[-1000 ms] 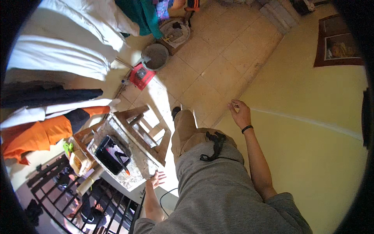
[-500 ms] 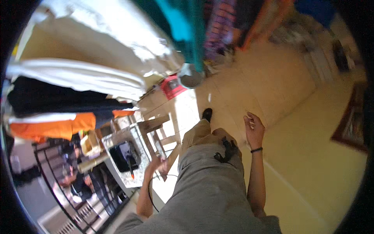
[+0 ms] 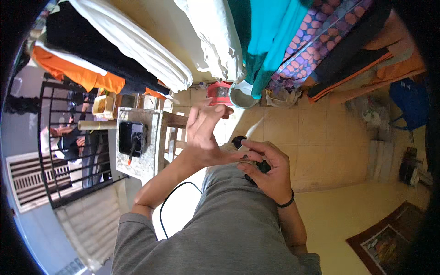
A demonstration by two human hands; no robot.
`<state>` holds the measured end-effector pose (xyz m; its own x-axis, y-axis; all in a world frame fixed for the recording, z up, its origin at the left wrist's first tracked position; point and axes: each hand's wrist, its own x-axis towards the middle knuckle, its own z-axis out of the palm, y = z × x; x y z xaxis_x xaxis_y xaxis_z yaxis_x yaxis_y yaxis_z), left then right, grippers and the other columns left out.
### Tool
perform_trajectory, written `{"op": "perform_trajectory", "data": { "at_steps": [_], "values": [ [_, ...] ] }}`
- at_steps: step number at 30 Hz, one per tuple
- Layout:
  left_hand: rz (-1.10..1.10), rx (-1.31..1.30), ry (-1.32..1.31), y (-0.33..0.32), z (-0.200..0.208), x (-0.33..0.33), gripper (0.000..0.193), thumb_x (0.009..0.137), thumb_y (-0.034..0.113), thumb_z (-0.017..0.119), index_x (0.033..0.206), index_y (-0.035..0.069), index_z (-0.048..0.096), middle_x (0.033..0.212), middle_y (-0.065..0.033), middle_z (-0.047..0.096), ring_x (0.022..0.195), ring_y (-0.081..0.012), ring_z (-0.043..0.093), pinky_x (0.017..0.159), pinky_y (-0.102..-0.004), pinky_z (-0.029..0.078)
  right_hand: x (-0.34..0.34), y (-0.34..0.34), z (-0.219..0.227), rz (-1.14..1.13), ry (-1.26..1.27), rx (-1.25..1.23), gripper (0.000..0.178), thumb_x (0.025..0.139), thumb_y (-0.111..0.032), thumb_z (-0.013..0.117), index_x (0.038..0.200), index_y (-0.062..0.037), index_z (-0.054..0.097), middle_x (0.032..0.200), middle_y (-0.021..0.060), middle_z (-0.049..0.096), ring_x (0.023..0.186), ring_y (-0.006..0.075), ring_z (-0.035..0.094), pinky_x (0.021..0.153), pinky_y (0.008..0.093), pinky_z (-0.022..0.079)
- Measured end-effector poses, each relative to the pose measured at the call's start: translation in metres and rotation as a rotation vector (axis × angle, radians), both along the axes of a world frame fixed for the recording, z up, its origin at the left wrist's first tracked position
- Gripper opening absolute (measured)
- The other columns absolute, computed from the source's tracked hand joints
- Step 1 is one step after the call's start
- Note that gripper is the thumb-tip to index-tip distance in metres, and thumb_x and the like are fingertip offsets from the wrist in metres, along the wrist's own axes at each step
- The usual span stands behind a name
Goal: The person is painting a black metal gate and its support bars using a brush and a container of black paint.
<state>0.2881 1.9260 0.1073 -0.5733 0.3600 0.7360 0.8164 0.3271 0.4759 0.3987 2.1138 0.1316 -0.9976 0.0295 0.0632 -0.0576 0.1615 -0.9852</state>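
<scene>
In front of my waist, both hands meet. My left hand (image 3: 204, 135) is raised with loosely bent fingers and nothing in them, its thumb stretched out to the right. A small dark mark shows on that thumb. Around the thumb's end curves my right hand (image 3: 272, 172), its finger and thumb apart on either side; whether they touch it I cannot tell. A dark band circles the right wrist. Left of my arm, a dark tray (image 3: 133, 137) sits on a splattered wooden stool (image 3: 158, 142), with an orange-tipped dark-handled tool (image 3: 132, 153) lying in it.
White, black, orange, teal and patterned clothes (image 3: 270, 41) hang ahead. Below them stand a pale bucket (image 3: 243, 96) and a red item (image 3: 220, 94). A black railing (image 3: 50, 142) is at left, with people beyond it. A blue bag (image 3: 408, 103) and framed picture (image 3: 389, 243) are at right.
My hands have come up from my sides and together in front of me. The hanging clothes and the stool have shifted in view as my head moved.
</scene>
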Motion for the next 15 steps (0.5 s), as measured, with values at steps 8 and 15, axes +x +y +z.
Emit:
{"op": "perform_trajectory", "data": {
  "at_steps": [8, 15],
  "values": [
    [0.060, -0.076, -0.002, 0.040, 0.010, 0.054, 0.130, 0.053, 0.052, 0.099, 0.157, 0.014, 0.030, 0.118, -0.0134, 0.067, 0.107, -0.0315, 0.064, 0.108, -0.0577, 0.036, 0.027, 0.056, 0.005, 0.138, 0.028, -0.007, 0.027, 0.084, -0.007, 0.085, 0.109, -0.0035, 0.076, 0.077, 0.0030, 0.061, 0.072, 0.0130, 0.058, 0.069, 0.0298, 0.048],
    [0.133, -0.075, 0.142, 0.079, 0.019, 0.096, 0.094, 0.079, 0.042, 0.087, 0.153, 0.024, 0.032, 0.117, -0.0179, 0.065, 0.098, -0.0333, 0.069, 0.107, -0.0695, 0.033, 0.055, 0.089, -0.005, 0.137, -0.071, -0.149, 0.016, 0.094, -0.012, 0.078, 0.106, -0.0014, 0.077, 0.081, 0.0018, 0.060, 0.074, 0.0088, 0.053, 0.069, 0.0259, 0.045]
  ]
}}
